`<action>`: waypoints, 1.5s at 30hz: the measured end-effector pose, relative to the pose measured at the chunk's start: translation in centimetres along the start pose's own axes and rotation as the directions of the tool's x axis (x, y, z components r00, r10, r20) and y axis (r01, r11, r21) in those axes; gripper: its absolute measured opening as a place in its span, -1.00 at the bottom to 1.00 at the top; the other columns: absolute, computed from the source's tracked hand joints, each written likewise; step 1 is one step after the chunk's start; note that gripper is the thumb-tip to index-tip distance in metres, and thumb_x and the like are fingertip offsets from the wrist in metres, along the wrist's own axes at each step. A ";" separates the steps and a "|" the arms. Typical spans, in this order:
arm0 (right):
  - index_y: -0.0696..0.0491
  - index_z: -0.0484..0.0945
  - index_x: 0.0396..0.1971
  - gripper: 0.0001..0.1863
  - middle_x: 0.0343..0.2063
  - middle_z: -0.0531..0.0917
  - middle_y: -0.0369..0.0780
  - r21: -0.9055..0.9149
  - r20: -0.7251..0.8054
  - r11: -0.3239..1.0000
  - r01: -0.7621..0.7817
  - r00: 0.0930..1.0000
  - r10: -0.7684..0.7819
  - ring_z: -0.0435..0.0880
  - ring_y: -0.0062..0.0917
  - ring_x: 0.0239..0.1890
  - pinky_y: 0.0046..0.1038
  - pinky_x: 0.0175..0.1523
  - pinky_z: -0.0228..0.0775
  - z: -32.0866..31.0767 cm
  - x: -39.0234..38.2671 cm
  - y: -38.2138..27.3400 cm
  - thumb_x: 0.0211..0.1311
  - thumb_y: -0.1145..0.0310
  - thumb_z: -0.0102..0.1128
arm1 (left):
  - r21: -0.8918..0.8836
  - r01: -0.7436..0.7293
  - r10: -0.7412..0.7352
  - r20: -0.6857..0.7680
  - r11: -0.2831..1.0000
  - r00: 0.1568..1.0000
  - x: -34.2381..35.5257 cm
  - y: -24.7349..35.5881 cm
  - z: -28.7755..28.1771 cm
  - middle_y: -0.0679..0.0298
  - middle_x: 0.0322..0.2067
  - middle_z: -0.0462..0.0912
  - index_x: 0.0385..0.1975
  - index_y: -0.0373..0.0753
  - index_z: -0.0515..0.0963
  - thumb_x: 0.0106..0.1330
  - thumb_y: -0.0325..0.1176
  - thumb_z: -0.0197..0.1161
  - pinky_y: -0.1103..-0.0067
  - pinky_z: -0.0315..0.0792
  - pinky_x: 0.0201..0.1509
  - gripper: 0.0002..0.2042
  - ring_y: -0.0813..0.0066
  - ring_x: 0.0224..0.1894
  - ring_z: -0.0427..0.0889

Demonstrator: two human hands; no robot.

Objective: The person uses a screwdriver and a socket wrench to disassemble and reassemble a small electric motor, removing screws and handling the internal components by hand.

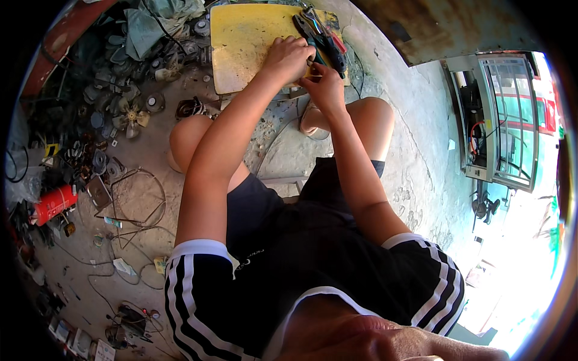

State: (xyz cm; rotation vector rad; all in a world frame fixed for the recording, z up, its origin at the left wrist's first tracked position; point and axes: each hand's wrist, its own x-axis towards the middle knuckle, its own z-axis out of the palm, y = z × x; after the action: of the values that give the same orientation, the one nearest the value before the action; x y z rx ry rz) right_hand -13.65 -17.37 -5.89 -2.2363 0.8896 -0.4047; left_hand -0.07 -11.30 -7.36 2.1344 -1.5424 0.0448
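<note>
My left hand (290,59) is closed at the right part of a yellow board (241,45), its fingers curled and the back of the hand upward. Close against it, my right hand (326,88) pinches with thumb and fingers at the board's near right edge. Between the fingertips of both hands is something small and dark, too small to make out. Just beyond the hands lie hand tools: black-handled pliers (331,50) and a tool with a red handle (339,42). My fingers partly hide what lies under them.
Old fan parts, with a pale fan blade (131,118), crowd the floor at left. Nearer are a red cylinder (54,204), a bent wire frame (141,198) and loose cables. A glass-sided metal cabinet (503,120) stands at right. My knees flank the near side of the board.
</note>
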 end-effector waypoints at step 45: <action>0.11 0.61 -0.13 -0.40 -0.23 0.66 -0.09 -0.084 0.126 0.969 0.231 0.967 -0.220 0.64 -0.24 -0.13 -0.30 -0.02 0.50 1.3 5.3 0.9 -0.27 0.24 0.62 | -0.166 0.178 -0.134 0.247 0.970 0.960 -1.5 -3.7 -3.8 0.05 -0.01 0.52 0.04 -0.26 0.50 0.03 -0.49 0.43 0.35 0.41 0.17 -0.50 0.05 0.12 0.50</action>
State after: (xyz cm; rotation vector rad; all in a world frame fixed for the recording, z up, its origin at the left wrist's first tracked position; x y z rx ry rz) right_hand -9.64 -20.87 -7.31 -2.4352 0.6081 -0.3363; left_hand 3.67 -7.57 -5.88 2.1616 -1.4326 -0.4055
